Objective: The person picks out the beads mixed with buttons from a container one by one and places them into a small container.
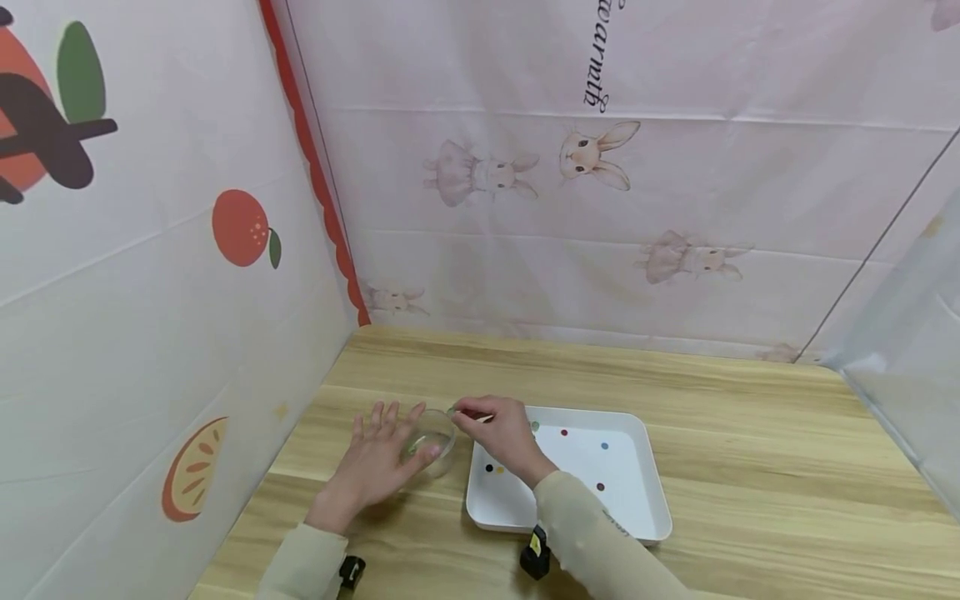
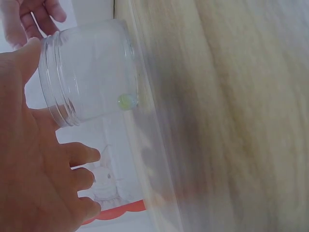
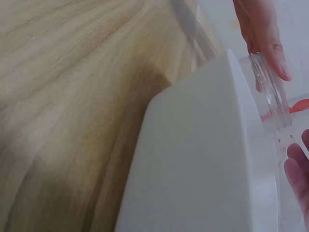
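Note:
A clear, wide-mouthed jar (image 1: pixel 441 457) stands on the table, a small greenish marble (image 2: pixel 126 102) visible low inside it. My left hand (image 1: pixel 378 458) holds the jar near its rim between thumb and index finger, with the other fingers spread out beside it. Over at the jar's mouth, the thumb and fingertips of my right hand (image 1: pixel 504 433) pinch a small greenish thing, mostly hidden by the fingers. Beneath the right wrist lies a white tray (image 1: pixel 651 500) with several small round coloured pieces, among them a red one (image 1: pixel 564 432) and a blue one (image 1: pixel 604 446).
The wooden table (image 1: pixel 765 467) extends right of the tray. A printed curtain wall (image 1: pixel 225 333) rises at the left and another (image 1: pixel 525 275) behind the table. The tray's raised wall (image 3: pixel 193 145) stands close beside the jar.

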Demonstrator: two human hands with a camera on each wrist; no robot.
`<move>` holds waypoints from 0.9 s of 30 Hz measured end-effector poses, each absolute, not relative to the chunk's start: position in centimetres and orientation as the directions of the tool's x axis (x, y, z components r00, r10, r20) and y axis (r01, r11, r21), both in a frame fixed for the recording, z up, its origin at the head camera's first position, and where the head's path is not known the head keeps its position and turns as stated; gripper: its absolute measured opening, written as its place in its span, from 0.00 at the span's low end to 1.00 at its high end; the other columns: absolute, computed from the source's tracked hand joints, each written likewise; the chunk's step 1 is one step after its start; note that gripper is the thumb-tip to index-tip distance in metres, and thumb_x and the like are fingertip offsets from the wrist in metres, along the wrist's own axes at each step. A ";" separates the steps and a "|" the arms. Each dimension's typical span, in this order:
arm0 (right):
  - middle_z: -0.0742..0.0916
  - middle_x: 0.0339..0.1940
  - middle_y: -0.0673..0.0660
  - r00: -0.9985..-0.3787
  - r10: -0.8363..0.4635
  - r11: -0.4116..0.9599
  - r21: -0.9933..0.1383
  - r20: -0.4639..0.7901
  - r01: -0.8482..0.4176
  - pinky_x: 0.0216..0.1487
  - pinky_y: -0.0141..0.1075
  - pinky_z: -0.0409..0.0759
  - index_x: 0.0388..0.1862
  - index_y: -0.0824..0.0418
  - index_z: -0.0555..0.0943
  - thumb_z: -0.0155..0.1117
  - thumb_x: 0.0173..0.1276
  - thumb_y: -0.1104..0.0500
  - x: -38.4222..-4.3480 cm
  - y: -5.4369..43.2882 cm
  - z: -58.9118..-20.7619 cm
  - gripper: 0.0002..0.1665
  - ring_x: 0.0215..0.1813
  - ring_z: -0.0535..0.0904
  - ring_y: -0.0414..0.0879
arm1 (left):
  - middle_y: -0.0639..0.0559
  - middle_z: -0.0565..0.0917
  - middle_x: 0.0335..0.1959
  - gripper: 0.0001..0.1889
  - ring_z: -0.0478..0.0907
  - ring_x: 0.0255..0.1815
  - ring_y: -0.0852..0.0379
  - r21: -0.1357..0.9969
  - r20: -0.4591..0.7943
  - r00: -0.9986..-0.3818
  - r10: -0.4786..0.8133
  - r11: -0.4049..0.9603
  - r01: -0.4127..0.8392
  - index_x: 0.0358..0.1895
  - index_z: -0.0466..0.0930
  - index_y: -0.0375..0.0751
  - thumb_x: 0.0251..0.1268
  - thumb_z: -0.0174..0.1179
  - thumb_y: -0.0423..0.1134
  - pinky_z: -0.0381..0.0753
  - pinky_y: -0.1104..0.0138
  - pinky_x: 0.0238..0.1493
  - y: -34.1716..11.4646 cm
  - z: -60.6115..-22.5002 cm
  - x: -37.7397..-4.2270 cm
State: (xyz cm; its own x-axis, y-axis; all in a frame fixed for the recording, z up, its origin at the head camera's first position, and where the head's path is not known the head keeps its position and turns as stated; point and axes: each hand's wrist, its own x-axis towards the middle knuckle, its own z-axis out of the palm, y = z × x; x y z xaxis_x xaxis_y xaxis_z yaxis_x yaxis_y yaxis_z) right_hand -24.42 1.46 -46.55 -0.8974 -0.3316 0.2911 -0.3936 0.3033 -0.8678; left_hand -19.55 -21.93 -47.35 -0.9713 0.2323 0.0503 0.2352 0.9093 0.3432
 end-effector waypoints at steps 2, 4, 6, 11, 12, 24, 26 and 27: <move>0.94 0.44 0.51 -0.896 -0.329 0.313 -0.861 0.298 -0.401 0.49 0.32 0.87 0.48 0.55 0.93 0.73 0.73 0.55 -24.4 1.2 -46.7 0.10 0.46 0.89 0.41 | 0.25 0.53 0.83 0.41 0.42 0.85 0.24 0.342 0.047 -0.971 0.233 0.910 0.234 0.86 0.53 0.52 0.80 0.45 0.69 0.37 0.25 0.79 -21.9 -47.4 -19.5; 0.94 0.43 0.50 -0.900 -0.329 0.325 -0.860 0.286 -0.392 0.48 0.30 0.87 0.48 0.54 0.93 0.73 0.72 0.55 -24.3 1.0 -46.8 0.09 0.46 0.88 0.40 | 0.25 0.53 0.83 0.41 0.41 0.85 0.24 0.343 0.044 -0.971 0.234 0.910 0.234 0.86 0.53 0.52 0.80 0.44 0.69 0.36 0.25 0.79 -21.9 -47.4 -19.5; 0.94 0.44 0.49 -0.901 -0.335 0.332 -0.861 0.275 -0.386 0.48 0.29 0.87 0.48 0.53 0.93 0.73 0.73 0.55 -24.3 0.8 -47.0 0.09 0.46 0.88 0.39 | 0.26 0.53 0.83 0.42 0.40 0.86 0.25 0.347 0.038 -0.972 0.233 0.909 0.231 0.87 0.53 0.52 0.80 0.44 0.69 0.36 0.25 0.79 -21.9 -47.3 -19.5; 0.92 0.48 0.50 -0.890 -0.363 0.357 -0.841 0.276 -0.406 0.49 0.30 0.86 0.50 0.54 0.93 0.72 0.74 0.55 -24.2 0.3 -47.4 0.10 0.48 0.87 0.41 | 0.27 0.51 0.84 0.42 0.36 0.86 0.26 0.360 0.020 -0.973 0.231 0.906 0.223 0.87 0.51 0.53 0.79 0.44 0.70 0.34 0.25 0.79 -22.0 -47.3 -19.4; 0.92 0.49 0.51 -0.885 -0.368 0.367 -0.830 0.285 -0.420 0.49 0.30 0.87 0.50 0.54 0.93 0.72 0.74 0.55 -24.2 0.1 -47.5 0.10 0.49 0.87 0.42 | 0.27 0.51 0.84 0.42 0.36 0.86 0.27 0.360 0.019 -0.973 0.231 0.906 0.222 0.87 0.51 0.53 0.79 0.44 0.70 0.34 0.25 0.79 -22.0 -47.2 -19.4; 0.91 0.53 0.54 -0.868 -0.388 0.419 -0.779 0.310 -0.466 0.51 0.40 0.88 0.50 0.56 0.92 0.73 0.72 0.54 -23.8 -0.1 -47.5 0.12 0.54 0.88 0.49 | 0.25 0.54 0.83 0.40 0.41 0.85 0.22 0.322 0.049 -0.968 0.247 0.913 0.250 0.87 0.52 0.51 0.81 0.45 0.67 0.39 0.23 0.77 -21.9 -47.2 -19.3; 0.91 0.54 0.54 -0.879 -0.374 0.415 -0.795 0.295 -0.443 0.52 0.42 0.88 0.52 0.56 0.92 0.73 0.73 0.53 -23.8 0.2 -47.3 0.14 0.56 0.87 0.50 | 0.25 0.54 0.83 0.41 0.42 0.85 0.22 0.325 0.044 -0.969 0.245 0.913 0.246 0.87 0.52 0.51 0.81 0.44 0.68 0.39 0.23 0.77 -21.9 -47.3 -19.4; 0.91 0.55 0.54 -0.886 -0.365 0.408 -0.806 0.288 -0.430 0.54 0.44 0.88 0.53 0.57 0.92 0.73 0.73 0.53 -23.9 0.4 -47.2 0.15 0.57 0.87 0.50 | 0.25 0.53 0.83 0.41 0.41 0.85 0.22 0.326 0.040 -0.969 0.244 0.913 0.243 0.87 0.52 0.51 0.81 0.43 0.68 0.38 0.23 0.77 -21.9 -47.3 -19.4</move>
State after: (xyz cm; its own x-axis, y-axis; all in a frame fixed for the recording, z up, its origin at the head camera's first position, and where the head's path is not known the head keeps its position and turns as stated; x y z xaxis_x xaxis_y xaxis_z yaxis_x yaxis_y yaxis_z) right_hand -23.87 0.38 -47.23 -0.8856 -0.3647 0.2876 -0.4297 0.4080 -0.8055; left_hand -19.40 -21.90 -47.31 -0.9690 0.2439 0.0396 0.2433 0.9135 0.3261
